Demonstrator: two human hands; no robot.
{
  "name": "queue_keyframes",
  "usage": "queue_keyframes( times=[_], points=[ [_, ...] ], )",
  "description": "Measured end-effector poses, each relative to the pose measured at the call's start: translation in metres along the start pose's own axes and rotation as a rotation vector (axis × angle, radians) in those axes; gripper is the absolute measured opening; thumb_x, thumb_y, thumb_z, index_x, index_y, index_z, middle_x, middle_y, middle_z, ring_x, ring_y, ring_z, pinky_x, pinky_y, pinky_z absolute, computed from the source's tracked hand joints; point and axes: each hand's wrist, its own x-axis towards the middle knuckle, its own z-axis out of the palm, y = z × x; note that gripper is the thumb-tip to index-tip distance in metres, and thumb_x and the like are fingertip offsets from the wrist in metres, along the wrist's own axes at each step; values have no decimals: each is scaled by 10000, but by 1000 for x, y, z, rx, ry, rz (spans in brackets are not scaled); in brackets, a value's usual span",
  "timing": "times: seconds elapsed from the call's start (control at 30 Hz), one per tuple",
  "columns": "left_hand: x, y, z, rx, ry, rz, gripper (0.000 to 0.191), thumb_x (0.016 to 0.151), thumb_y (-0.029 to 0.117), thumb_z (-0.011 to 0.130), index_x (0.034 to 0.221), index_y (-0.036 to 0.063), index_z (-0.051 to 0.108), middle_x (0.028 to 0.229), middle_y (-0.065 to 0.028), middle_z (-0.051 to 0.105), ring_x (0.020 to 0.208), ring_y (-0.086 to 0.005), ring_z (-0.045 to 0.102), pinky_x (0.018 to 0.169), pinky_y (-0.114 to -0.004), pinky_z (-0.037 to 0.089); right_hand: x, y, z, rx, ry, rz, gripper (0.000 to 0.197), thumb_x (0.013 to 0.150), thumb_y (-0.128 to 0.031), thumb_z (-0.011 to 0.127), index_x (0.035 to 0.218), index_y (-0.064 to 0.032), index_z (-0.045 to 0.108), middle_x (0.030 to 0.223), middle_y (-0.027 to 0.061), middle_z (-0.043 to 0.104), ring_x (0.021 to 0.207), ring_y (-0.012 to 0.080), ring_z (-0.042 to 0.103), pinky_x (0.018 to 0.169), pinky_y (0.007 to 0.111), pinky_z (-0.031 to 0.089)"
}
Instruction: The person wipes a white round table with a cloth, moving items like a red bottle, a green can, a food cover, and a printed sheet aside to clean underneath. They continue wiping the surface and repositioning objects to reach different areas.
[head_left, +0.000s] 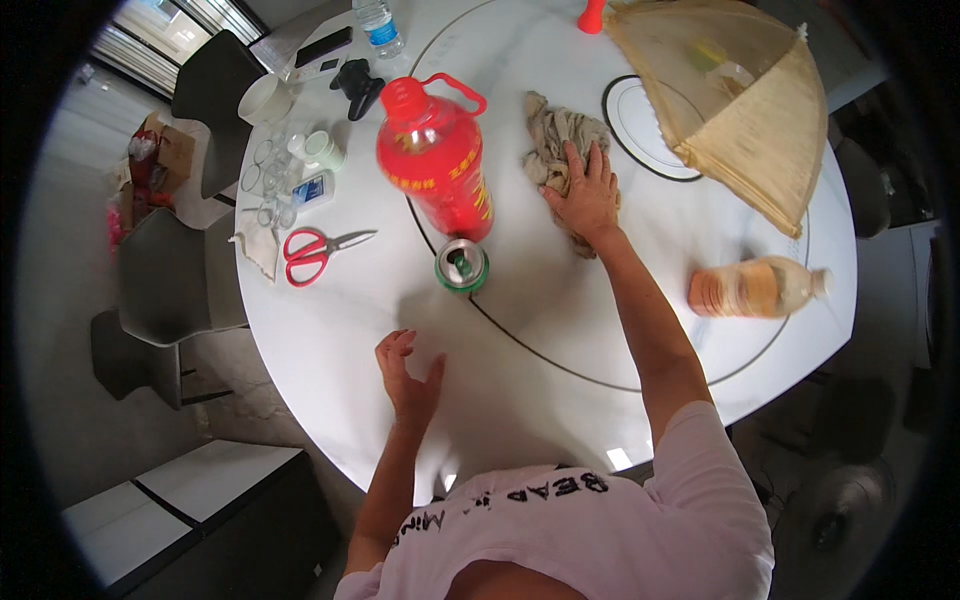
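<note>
My right hand (589, 196) lies spread on a crumpled grey-brown cloth (562, 135), pressing it on the white table (540, 322). My left hand (409, 379) hovers over the table's near left part, fingers apart, holding nothing. Beyond it stand an opened green drinks can (462, 267) and, just behind the can, a large bottle with a red wrapper, red cap and handle (442, 165). Red-handled scissors (319, 253) lie left of the can with the blades partly apart. To the right of my right forearm, a plastic bottle with an orange label (750, 288) lies on its side.
A tan mesh food cover (757, 150) stands at the back right, partly over a round white mat (645, 127). Small glass jars (270, 176), a bowl (265, 100), a black game controller (358, 86), a phone (323, 47) and a water bottle (379, 28) stand or lie at the left. Chairs flank the table.
</note>
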Motion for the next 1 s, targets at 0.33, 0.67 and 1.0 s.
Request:
queue_keyframes(
  times=[0.33, 0.67, 1.0],
  points=[
    [43, 4, 61, -30, -19, 13, 1023, 565, 93, 941, 1419, 38, 381, 1410, -174, 432, 1269, -332, 462, 973, -411, 483, 166, 15, 3, 394, 405, -71, 342, 1004, -338, 546, 1043, -24, 677, 1054, 220, 662, 961, 423, 626, 848, 468, 506],
    [75, 18, 75, -62, -82, -85, 1109, 542, 35, 931, 1466, 51, 318, 1434, -141, 417, 1308, -280, 466, 1087, -412, 410, 226, -52, 92, -10, 146, -127, 660, 892, -539, 611, 1457, -237, 451, 1507, 125, 426, 1402, 358, 366, 1116, 553, 313],
    [80, 5, 49, -57, 86, -158, 746, 636, 135, 918, 1273, 46, 539, 1182, -92, 634, 1071, -239, 633, 925, -345, 513, 176, -41, 119, -76, 249, -278, 592, 932, -443, 584, 1458, -202, 461, 1379, 124, 540, 1298, 361, 483, 1092, 475, 374]
  ],
)
